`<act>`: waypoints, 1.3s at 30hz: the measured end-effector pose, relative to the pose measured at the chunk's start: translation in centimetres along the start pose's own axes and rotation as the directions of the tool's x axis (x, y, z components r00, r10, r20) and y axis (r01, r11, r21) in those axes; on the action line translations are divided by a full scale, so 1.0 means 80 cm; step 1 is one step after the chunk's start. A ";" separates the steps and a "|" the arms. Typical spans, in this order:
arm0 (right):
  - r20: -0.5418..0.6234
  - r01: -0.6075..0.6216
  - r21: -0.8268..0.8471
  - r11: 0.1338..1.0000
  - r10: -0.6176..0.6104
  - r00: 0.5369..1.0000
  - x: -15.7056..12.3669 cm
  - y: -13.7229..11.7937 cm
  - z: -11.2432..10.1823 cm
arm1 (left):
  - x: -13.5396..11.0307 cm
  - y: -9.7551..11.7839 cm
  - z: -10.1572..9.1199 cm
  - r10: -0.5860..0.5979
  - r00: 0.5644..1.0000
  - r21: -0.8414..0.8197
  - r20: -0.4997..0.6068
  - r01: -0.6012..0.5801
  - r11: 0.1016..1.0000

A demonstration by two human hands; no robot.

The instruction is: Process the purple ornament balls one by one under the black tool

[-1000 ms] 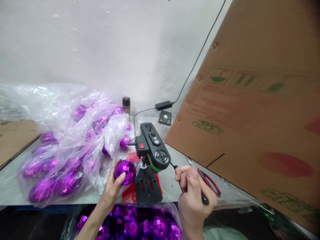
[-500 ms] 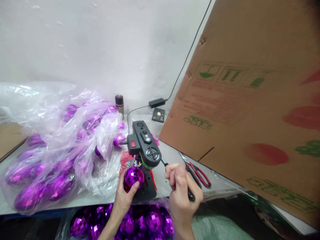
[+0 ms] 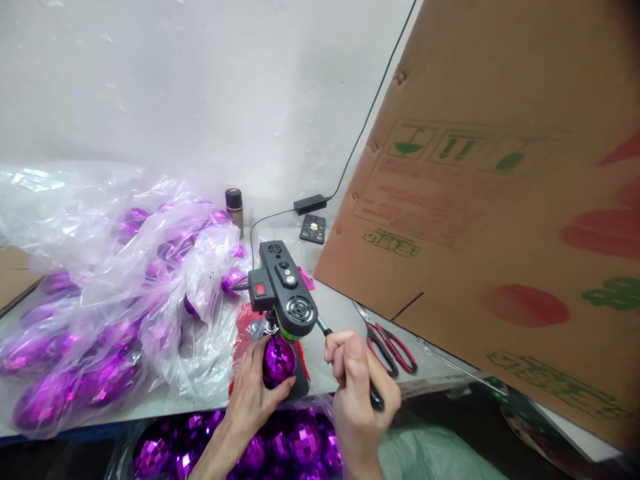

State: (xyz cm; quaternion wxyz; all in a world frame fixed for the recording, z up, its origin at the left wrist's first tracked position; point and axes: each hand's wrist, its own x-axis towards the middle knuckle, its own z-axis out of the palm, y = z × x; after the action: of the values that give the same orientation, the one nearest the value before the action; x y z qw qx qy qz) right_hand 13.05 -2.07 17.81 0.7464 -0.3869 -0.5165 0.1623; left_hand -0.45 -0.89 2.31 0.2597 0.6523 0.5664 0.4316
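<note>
My left hand (image 3: 254, 387) is closed around a shiny purple mirrored ball (image 3: 279, 362), which sits under the front end of a black bench device (image 3: 287, 287) with a red switch and round vents. The top of the ball is partly covered by the device. My right hand (image 3: 363, 390) grips a lever (image 3: 376, 398) with a black handle and a metal shaft that runs to the device's right side. Beneath the ball lies a dark base plate (image 3: 301, 385), with a red sheet (image 3: 245, 327) to its left.
Plastic bags of purple balls (image 3: 110, 373) cover the table's left side. A bin of purple balls (image 3: 305, 440) stands below the front edge. Red-handled scissors (image 3: 395, 350) lie to the right, by a large cardboard box (image 3: 475, 200). A spray can (image 3: 234, 208) and power adapter (image 3: 310, 204) are behind.
My left hand has moved the ball slightly right and in under the device's front end, its fingers now further along the ball's left side. My right hand keeps its grip on the lever.
</note>
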 end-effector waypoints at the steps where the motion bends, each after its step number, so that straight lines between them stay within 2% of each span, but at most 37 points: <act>1: 0.001 0.002 0.000 1.000 -0.002 1.000 0.001 -0.001 0.000 | 0.002 0.000 0.001 0.002 1.000 0.001 0.006 -0.002 1.000; 5: 0.001 0.022 0.011 1.000 -0.022 1.000 0.002 -0.001 -0.001 | 0.010 -0.005 0.009 -0.002 1.000 -0.015 0.013 0.002 1.000; 11: 0.001 0.058 0.018 0.998 -0.058 0.998 -0.005 0.008 -0.004 | 0.013 -0.023 0.028 -0.027 0.999 -0.177 0.038 0.033 0.984; 15: -0.030 0.091 0.021 0.996 -0.090 0.995 -0.014 0.019 -0.004 | 0.011 -0.024 0.032 -0.066 0.998 -0.190 0.016 0.067 0.979; 22: -0.126 0.186 0.026 0.982 -0.182 0.975 -0.022 0.036 0.005 | 0.010 -0.024 0.033 -0.062 0.998 -0.184 0.002 0.061 0.981; 39: -0.113 0.136 0.014 0.991 -0.133 0.985 -0.029 0.044 0.000 | 0.010 -0.022 0.037 -0.048 0.999 -0.166 -0.024 0.044 0.985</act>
State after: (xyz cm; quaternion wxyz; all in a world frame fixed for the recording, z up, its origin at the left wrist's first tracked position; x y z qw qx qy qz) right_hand 12.68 -1.28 13.65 0.7876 -0.3514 -0.4972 0.0954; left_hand 1.15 0.71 -0.37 0.3148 0.6092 0.5472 0.4800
